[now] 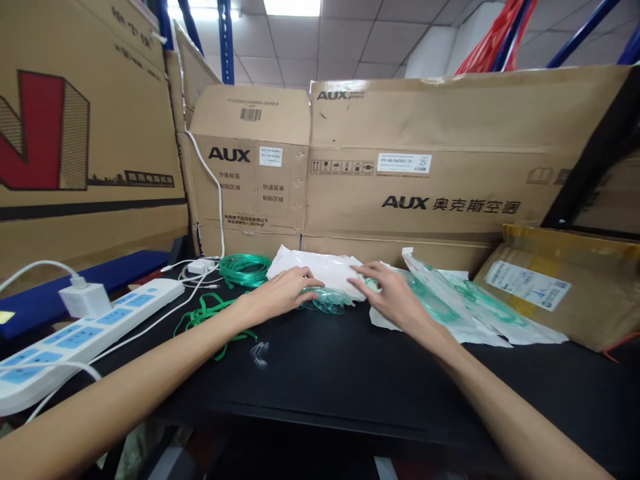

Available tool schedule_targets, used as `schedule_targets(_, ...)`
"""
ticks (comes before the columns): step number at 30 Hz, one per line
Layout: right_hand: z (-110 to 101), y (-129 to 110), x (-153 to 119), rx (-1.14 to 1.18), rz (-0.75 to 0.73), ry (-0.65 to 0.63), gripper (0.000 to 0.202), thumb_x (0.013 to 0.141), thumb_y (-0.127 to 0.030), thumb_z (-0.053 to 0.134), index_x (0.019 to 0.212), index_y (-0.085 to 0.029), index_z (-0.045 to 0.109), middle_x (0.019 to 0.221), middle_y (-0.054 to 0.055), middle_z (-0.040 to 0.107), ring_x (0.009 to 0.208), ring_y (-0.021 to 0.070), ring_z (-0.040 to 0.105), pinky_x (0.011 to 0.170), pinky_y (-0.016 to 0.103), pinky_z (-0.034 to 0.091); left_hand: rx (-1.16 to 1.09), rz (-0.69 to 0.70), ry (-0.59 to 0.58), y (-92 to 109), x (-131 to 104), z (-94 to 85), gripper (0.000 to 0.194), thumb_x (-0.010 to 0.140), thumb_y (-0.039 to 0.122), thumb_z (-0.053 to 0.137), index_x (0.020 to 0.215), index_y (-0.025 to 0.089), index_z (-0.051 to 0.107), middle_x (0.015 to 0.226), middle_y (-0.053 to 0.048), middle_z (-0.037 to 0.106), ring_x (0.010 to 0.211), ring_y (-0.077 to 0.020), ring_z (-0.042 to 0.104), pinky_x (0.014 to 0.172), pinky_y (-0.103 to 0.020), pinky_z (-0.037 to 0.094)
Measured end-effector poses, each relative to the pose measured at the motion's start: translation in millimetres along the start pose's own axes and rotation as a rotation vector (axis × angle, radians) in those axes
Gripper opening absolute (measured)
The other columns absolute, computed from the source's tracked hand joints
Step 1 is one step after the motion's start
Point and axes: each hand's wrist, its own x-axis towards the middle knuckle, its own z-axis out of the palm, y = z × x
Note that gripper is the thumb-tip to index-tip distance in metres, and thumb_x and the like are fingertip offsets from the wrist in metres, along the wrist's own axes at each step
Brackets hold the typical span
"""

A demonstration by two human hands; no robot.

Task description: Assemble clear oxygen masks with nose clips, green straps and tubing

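Wide carton (450,133): "AUX 奥克斯空调", "AUX" again above
Narrower carton (250,173): "AUX", "300kgf"
White pouch (317,261): between the hands, long axis left-right
Left hand (283,293): fingers curled at the tubing; pinching, cannot tell
Right hand (393,293): fingers parted at pouch's right end
Green tubing (330,300): along pouch's near edge, lengthwise left-right

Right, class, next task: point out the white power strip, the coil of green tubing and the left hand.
Power strip (95,333): head view, middle of its socket face.
Coil of green tubing (244,281): head view, front of its loops.
Left hand (284,289): head view, back of the hand.
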Motion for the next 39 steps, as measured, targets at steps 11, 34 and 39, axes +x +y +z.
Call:
schedule_targets(11, -56, 104, -18, -0.448, 0.469, -0.075, 0.021, 0.099, -0.039, 0.062, 0.102, -0.020, 0.070, 0.105, 0.006, 0.071, 0.089, 0.0175, 0.068, 0.081, 0.036, 0.057, -0.096, -0.044, 0.090, 38, 2, -13.7, 0.042, 0.102, 0.038, 0.051, 0.139, 0.018, 0.059, 0.129, -0.012, 0.064, 0.123, -0.0291, 0.058, 0.105, -0.044, 0.044)
schedule_targets(34, -5, -118, -49, -0.001, -0.009, 0.364, 0.042, 0.103, -0.030, 0.046, 0.139, -0.015, 0.063, 0.143, 0.017, 0.061, 0.128, 0.0301, 0.061, 0.104, 0.046, 0.052, -1.592, -0.579, 0.305, 66, 24, -26.1, 0.022, 0.083, 0.037, 0.068, 0.090, 0.017, 0.061, 0.090, -0.006, 0.068, 0.084, -0.0174, 0.066, 0.075, -0.028, 0.056)
schedule_targets(39, 2, -97, -96, 0.695, 0.408, 0.501, 0.026, 0.096, -0.041, 0.061, 0.105, -0.026, 0.080, 0.118, 0.008, 0.076, 0.115, 0.0308, 0.069, 0.109, 0.052, 0.048, -1.577, -0.581, 0.314, 53, 5, -27.8, 0.023, 0.079, 0.028, 0.072, 0.096, 0.019, 0.060, 0.097, -0.004, 0.067, 0.082, -0.0144, 0.062, 0.067, -0.024, 0.052)
